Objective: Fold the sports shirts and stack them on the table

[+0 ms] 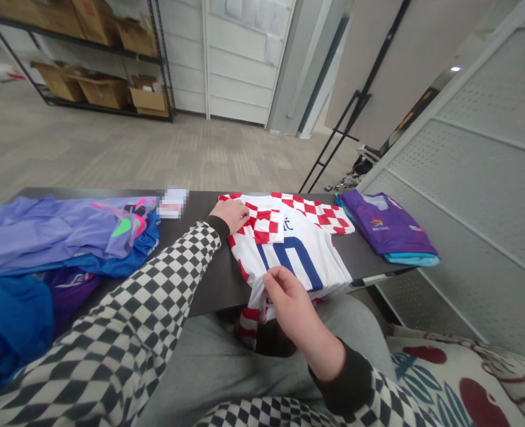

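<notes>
At the left of a dark table (218,284) lies a heap of purple and blue sportswear (66,237), with a blurred white card (172,203) beside it. Right of centre, a red-and-white checked football shirt (289,249) with a blue 10 lies with its long axis running roughly far to near, its near end drooping over the table edge. The left hand (231,214) rests flat on the shirt's far left part. Well apart, the right hand (291,302) curls at the shirt's near part, and it is nearer that end; any grip cannot be told. A folded purple shirt (389,225) lies at the far right.
</notes>
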Demonstrator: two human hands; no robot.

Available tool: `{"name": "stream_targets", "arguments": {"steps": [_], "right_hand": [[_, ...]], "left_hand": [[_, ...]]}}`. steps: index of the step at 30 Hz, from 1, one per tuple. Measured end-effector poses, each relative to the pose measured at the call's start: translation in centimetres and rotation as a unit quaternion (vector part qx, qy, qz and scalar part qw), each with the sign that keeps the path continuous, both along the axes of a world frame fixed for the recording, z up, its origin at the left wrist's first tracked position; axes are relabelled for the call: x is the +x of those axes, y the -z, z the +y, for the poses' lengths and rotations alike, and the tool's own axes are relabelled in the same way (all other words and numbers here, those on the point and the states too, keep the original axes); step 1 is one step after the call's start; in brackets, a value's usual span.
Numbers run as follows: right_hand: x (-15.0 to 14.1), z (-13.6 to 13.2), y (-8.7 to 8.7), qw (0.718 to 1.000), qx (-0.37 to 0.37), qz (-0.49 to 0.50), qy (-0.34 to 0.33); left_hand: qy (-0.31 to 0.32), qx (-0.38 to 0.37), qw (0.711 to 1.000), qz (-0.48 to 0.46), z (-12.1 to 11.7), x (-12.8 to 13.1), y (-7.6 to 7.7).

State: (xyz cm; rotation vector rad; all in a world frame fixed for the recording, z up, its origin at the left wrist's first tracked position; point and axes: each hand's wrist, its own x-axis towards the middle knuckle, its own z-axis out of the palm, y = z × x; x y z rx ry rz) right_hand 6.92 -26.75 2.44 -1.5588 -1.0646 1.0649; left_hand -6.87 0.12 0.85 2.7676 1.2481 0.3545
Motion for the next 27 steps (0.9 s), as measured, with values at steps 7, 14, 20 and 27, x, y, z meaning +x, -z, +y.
{"name": "stream_targets", "arguments": {"steps": [7, 14, 20, 27], "right_hand": [[-0.3, 0.0, 0.4, 0.991, -0.08, 0.105, 0.029], [0.3, -1.2, -1.3, 0.983, -0.149, 0.029, -0.098], [1.5, -4.3, -0.6, 0.98, -0.145, -0.113, -0.076], [1.7, -6.8, 5.7, 0.981, -0.147, 0.118, -0.054]], "left_hand": [[-0.006, -0.002, 1.0, 0.017, 0.0, -0.1, -0.3], [-0.011, -0.006, 1.0, 0.015, 0.2, -0.3, 0.1], [-0.022, -0.012, 0.999, 0.025, 0.1, -0.3, -0.2], [-0.024, -0.016, 0.999, 0.019, 0.3, -0.3, 0.0]]}}
